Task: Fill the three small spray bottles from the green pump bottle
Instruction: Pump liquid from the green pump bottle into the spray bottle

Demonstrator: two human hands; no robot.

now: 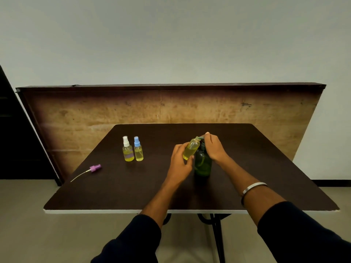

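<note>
A dark green pump bottle (203,164) stands upright on the dark table (133,186), right of centre. My right hand (215,147) rests on its pump head, fingers curled over the nozzle. My left hand (179,161) holds an uncapped small spray bottle (191,149) tilted, its mouth up against the pump's nozzle; yellow liquid fills most of it. Further left stand two capped small bottles holding yellow liquid, one with a white sprayer (127,149), one with a blue sprayer (138,149).
A purple sprayer cap with its long dip tube (94,168) lies on the table near the left edge. A wooden board (95,114) leans upright behind the table. The table's front edge runs just ahead of my sleeves.
</note>
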